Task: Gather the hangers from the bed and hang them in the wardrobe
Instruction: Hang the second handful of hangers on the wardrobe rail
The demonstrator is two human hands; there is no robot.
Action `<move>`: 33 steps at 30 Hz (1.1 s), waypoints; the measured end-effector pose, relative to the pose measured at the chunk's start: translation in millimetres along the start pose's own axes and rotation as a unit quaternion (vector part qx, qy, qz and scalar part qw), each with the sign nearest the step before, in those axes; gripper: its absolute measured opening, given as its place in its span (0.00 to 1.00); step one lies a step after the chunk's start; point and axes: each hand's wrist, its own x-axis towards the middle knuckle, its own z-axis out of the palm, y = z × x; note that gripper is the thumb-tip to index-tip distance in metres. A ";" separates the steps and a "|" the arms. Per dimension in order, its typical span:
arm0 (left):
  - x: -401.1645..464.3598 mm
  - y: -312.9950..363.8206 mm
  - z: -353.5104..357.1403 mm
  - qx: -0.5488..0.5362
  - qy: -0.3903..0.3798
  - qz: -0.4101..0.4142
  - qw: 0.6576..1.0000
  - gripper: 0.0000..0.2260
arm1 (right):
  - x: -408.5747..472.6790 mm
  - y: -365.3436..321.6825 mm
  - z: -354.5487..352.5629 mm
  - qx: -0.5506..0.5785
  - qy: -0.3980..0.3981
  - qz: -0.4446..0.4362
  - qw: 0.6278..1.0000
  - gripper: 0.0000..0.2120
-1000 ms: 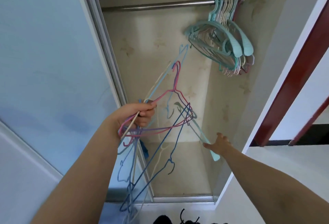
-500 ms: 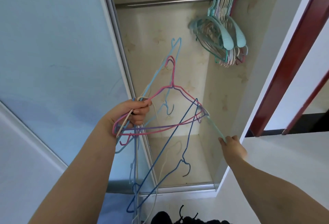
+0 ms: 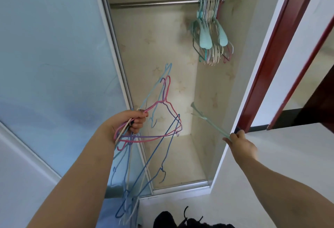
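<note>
Held wire hangers point(image 3: 153, 119): pink, purple, light blue, dark blue, cream. Single hanger point(image 3: 209, 121): mint green. Wardrobe lining point(image 3: 162, 46): beige, faint star print; rail point(image 3: 153, 3) silver.

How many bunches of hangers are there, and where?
3: a tangled bundle gripped by the left hand; one green hanger pinched by the right hand; a cluster on the rail. Single hangers overlap too much to count.

Inside the wardrobe point(image 3: 162, 64), hung hangers point(image 3: 210, 32) crowd the rail point(image 3: 153, 3) at one o'clock. At nine o'clock the left hand point(image 3: 129, 123) holds a bundle of hangers point(image 3: 144, 137); at three, the right hand point(image 3: 238, 141) pinches a single hanger point(image 3: 207, 121), seemingly apart from the bundle.
</note>
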 end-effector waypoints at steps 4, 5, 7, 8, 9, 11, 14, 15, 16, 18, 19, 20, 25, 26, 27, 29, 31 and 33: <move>11.8 -3.2 12.5 0.021 0.034 0.001 0.999 0.12 | 7.4 -23.5 -14.8 0.061 -0.092 0.066 0.992 0.13; 14.9 -2.8 16.3 0.023 0.041 0.005 0.999 0.12 | 12.4 -33.5 -18.5 0.078 -0.131 0.066 0.986 0.12; 20.7 -0.7 24.6 0.012 0.047 0.017 0.999 0.11 | 24.3 -53.7 -24.5 0.173 -0.181 0.089 0.964 0.14; 23.6 1.0 28.7 0.005 0.050 0.025 0.998 0.11 | 31.2 -63.0 -28.1 0.244 -0.187 0.104 0.946 0.13; 26.7 3.3 32.9 0.001 0.054 0.034 0.998 0.12 | 38.0 -72.7 -32.4 0.311 -0.190 0.108 0.925 0.10; 33.3 8.7 40.9 0.000 0.059 0.054 0.997 0.12 | 48.2 -91.7 -45.9 0.433 -0.199 0.135 0.869 0.03; 43.9 15.9 52.1 -0.003 0.080 0.088 0.993 0.13 | 63.2 -116.3 -68.8 0.521 -0.190 0.171 0.815 0.06; 47.3 16.9 54.7 -0.007 0.090 0.101 0.991 0.13 | 67.9 -123.8 -78.4 0.523 -0.185 0.168 0.815 0.06; 50.2 17.4 56.6 -0.013 0.100 0.112 0.989 0.13 | 72.8 -129.9 -88.2 0.519 -0.179 0.156 0.821 0.06; 54.8 18.6 59.1 -0.036 0.114 0.128 0.984 0.12 | 81.4 -140.4 -107.2 0.488 -0.168 0.116 0.849 0.06; 56.5 20.3 60.3 -0.052 0.119 0.133 0.983 0.10 | 84.9 -144.6 -115.4 0.466 -0.168 0.098 0.863 0.07; 57.9 23.4 61.4 -0.067 0.120 0.137 0.981 0.07 | 89.2 -146.9 -120.0 0.448 -0.172 0.086 0.873 0.08; 60.7 47.2 61.5 -0.087 0.087 0.131 0.984 0.09 | 114.5 -147.2 -113.3 0.374 -0.197 0.059 0.904 0.11; 59.8 52.0 60.4 -0.080 0.081 0.125 0.986 0.09 | 119.0 -144.4 -107.2 0.368 -0.199 0.061 0.906 0.11; 58.7 56.5 59.3 -0.071 0.077 0.117 0.988 0.09 | 123.0 -141.2 -101.2 0.364 -0.202 0.066 0.907 0.12; 57.4 63.7 57.0 -0.051 0.080 0.104 0.990 0.07 | 130.4 -133.9 -88.9 0.370 -0.205 0.080 0.903 0.12; 59.7 67.5 55.0 -0.034 0.094 0.098 0.990 0.07 | 136.8 -131.2 -84.3 0.378 -0.211 0.083 0.898 0.11; 66.1 68.8 53.1 -0.023 0.116 0.099 0.988 0.06 | 143.3 -134.5 -85.8 0.392 -0.209 0.070 0.893 0.09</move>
